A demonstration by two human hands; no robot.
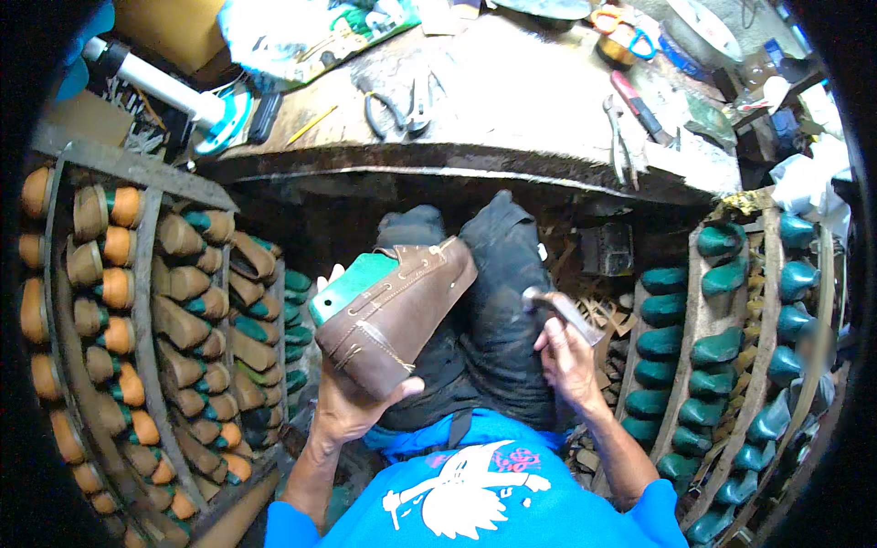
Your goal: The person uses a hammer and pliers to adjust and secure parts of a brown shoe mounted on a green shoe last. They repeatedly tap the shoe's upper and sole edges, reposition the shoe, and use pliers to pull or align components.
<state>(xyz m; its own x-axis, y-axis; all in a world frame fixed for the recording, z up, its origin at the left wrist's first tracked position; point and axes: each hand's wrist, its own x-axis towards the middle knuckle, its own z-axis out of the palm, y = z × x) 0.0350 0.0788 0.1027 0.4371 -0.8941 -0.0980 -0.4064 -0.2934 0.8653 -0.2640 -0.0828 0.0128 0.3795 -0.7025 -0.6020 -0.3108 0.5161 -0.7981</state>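
Observation:
My left hand is wrapped around the heel end of a brown leather shoe, tilted above my lap. Inside the shoe sits a green shoe last, its top showing with a small dark hole. Stitching and a lace run along the shoe's side, and its toe end points away to the upper right. On the right, my right hand grips a hammer beside my right thigh, apart from the shoe. Most of the hammer's handle is hidden in my fist.
Ahead lies a workbench with pincers, pliers, a red-handled knife and a yellow pencil. A rack of brown shoes on lasts stands left. Another rack holds several green lasts at right.

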